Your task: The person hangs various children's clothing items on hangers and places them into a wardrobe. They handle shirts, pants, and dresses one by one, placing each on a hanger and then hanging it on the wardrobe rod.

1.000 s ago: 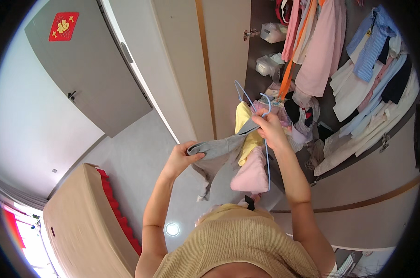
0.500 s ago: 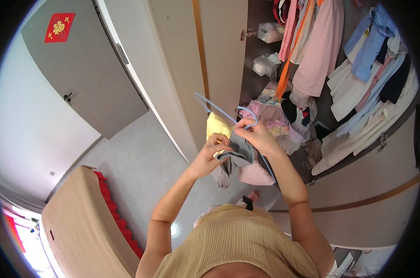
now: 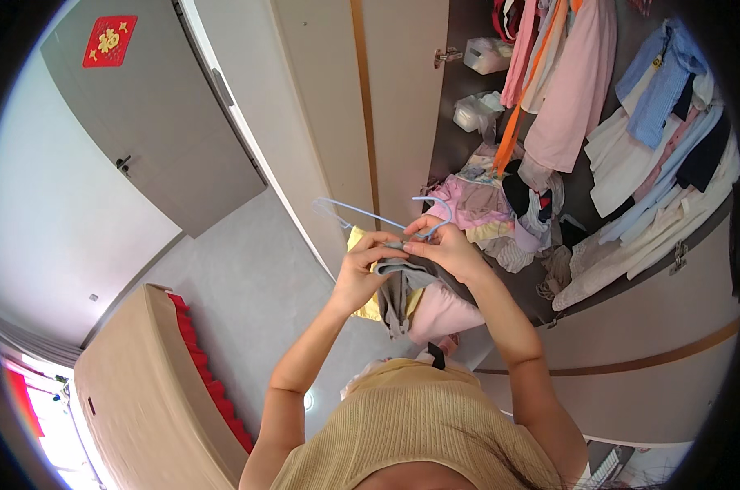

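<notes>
My left hand pinches the edge of a grey garment between thumb and fingers. Close beside it, my right hand is closed on the same cloth, just under the hook of a light blue hanger. The hanger's far arm sticks out to the left, above my left hand. Yellow cloth shows behind the grey garment and around my left wrist. A pink cloth hangs or lies below my right hand; its upper part is hidden.
To the right an open wardrobe holds hanging clothes and a heap of clothes. Two clear plastic bins sit inside. Its door stands at centre-left. A covered bed is at lower left, a grey door beyond.
My hands have come closer together along the grey garment, which now hangs lower. The hanger has tilted flatter and shifted left. More yellow cloth shows beneath my left hand.
</notes>
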The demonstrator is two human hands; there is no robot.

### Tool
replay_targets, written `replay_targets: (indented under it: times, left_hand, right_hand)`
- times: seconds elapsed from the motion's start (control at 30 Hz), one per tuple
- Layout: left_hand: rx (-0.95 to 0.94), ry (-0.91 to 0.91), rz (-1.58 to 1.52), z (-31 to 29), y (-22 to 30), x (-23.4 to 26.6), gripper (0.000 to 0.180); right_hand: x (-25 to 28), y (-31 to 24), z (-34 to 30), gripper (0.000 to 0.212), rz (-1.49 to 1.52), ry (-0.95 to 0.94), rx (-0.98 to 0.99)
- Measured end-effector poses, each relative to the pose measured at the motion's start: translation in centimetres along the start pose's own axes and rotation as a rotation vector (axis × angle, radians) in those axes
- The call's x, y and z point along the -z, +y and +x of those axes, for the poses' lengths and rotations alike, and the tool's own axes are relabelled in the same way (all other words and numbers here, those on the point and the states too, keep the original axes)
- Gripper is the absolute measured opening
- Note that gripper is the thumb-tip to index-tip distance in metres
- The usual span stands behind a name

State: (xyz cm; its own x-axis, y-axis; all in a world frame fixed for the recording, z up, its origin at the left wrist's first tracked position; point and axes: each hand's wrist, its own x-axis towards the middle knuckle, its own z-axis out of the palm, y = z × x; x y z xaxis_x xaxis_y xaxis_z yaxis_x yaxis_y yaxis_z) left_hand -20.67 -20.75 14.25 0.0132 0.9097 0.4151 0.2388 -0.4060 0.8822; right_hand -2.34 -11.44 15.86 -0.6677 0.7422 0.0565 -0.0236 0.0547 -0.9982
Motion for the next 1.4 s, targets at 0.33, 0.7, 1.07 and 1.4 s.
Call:
replay_targets:
  times: [0.33,0.7,1.07,1.4]
  left_hand:
    - [-0.057,0.256,0.051,-1.2,2.3,2.0,0.039]
    - [0.101,0.436,0.482,-3.2,-0.1,4.2,0.032]
    - [-0.494,0.544,0.663,-5.1,-8.5,-0.3,0.053]
    - [-0.114,-0.031,-0.217,-7.4,-13.5,8.3,0.042]
  right_hand:
    - [-2.0,1.6,0.7,0.024,-0.350,-0.074,-0.052]
    - [-3.9,-0.5,0.2,0.013,-0.281,-0.029,-0.025]
    - [-6.3,-6.1,-4.1,0.018,-0.340,-0.090,0.154]
    - [-2.2,-8.0,-6.1,0.021,-0.353,0.092,0.270]
